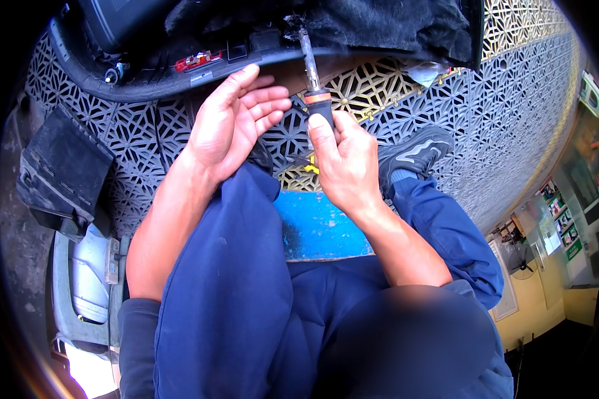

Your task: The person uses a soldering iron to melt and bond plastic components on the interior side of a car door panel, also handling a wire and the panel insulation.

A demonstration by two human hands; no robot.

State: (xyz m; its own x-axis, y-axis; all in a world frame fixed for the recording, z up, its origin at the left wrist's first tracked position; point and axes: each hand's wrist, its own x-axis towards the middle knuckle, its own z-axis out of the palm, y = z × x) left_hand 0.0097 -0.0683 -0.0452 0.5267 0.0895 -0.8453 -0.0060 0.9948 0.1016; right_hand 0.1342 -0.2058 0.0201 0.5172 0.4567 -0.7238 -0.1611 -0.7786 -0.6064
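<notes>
My right hand (347,158) is wrapped round the dark handle of a soldering iron (309,63), thumb lying along the grip. The iron has an orange ring below its scorched metal barrel and points away from me. Its tip meets or hovers just over the torn-looking surface of a large black plastic part (406,30); contact is hard to judge. Left of the iron, my left hand (229,126) is held up empty, palm turned toward the right hand and fingers spread, close below the part's curved rim (146,88).
Red clip-like pieces (198,61) sit at the rim. I straddle a worn blue seat (323,226) above a patterned lattice floor mat (499,113). A black plastic box (63,166) and a grey frame-like piece (63,286) stand at left. Beside my shoe (416,153) the mat continues right.
</notes>
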